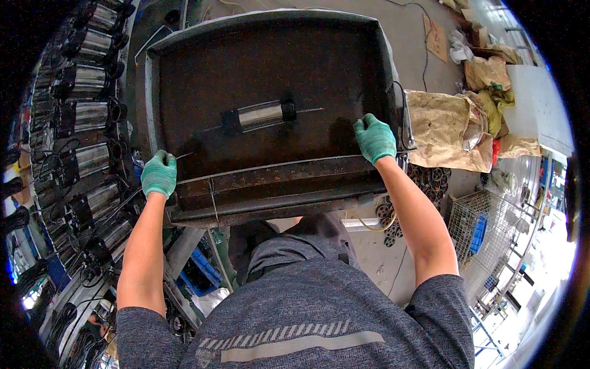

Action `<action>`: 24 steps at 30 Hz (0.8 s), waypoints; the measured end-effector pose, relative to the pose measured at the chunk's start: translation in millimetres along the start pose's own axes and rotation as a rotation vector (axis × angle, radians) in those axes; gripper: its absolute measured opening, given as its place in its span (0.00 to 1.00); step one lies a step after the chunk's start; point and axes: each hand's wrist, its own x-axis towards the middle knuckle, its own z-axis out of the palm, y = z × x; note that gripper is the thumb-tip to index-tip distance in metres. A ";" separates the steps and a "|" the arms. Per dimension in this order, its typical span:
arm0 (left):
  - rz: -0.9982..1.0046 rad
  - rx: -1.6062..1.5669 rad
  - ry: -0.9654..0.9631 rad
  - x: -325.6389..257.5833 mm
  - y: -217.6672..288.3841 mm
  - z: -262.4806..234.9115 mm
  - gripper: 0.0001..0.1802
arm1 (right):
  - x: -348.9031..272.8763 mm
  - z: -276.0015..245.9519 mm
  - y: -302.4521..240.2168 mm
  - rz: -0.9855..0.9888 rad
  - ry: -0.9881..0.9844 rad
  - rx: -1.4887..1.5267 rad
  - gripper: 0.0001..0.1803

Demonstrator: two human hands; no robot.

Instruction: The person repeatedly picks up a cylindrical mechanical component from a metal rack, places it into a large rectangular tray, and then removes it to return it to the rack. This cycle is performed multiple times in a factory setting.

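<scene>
You get daylight flooding in from the lower right, blown out there. The dark tray at centre swallows detail. Fisheye bends the edges; black corners vignette the frame.

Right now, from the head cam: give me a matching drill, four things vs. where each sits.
Things:
1. left hand in green glove
2. right hand in green glove
3. shiny metal cylinder with black end caps
4. tan paper sacks

Places:
A. floor, right of the tray
B. near-left corner of the dark rusty metal tray
C. middle of the tray
D. tray's right rim

Pairs: 1-B, 2-D, 3-C, 4-A
</scene>
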 end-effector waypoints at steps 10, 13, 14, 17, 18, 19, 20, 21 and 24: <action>-0.026 0.007 -0.044 2.0 1.1 -0.7 0.18 | 2.0 -0.1 0.7 -0.001 -0.035 -0.033 0.19; -0.024 0.011 -0.040 2.0 1.0 -0.9 0.18 | 2.8 0.0 0.8 0.003 -0.051 -0.046 0.20; -0.024 0.011 -0.037 2.0 0.2 -0.1 0.18 | 2.9 0.3 0.8 0.001 -0.049 -0.044 0.20; -0.007 0.009 -0.005 2.6 -3.3 4.2 0.18 | 1.8 -0.2 0.2 0.003 -0.039 -0.044 0.20; -0.009 0.009 -0.006 2.3 -3.5 4.2 0.18 | 1.9 -0.1 0.2 0.003 -0.041 -0.045 0.20; -0.010 0.010 -0.007 1.8 -3.1 3.6 0.18 | 2.1 0.0 0.3 0.003 -0.044 -0.045 0.20; -0.010 0.010 -0.008 1.8 -2.7 3.2 0.18 | 2.0 -0.3 0.5 0.003 -0.046 -0.046 0.20; -0.010 0.009 -0.007 1.8 -2.8 3.3 0.18 | 2.1 -0.4 0.6 0.005 -0.048 -0.045 0.20; -0.010 0.008 -0.005 2.1 -4.0 4.3 0.18 | 2.2 -0.9 0.2 0.008 -0.054 -0.044 0.20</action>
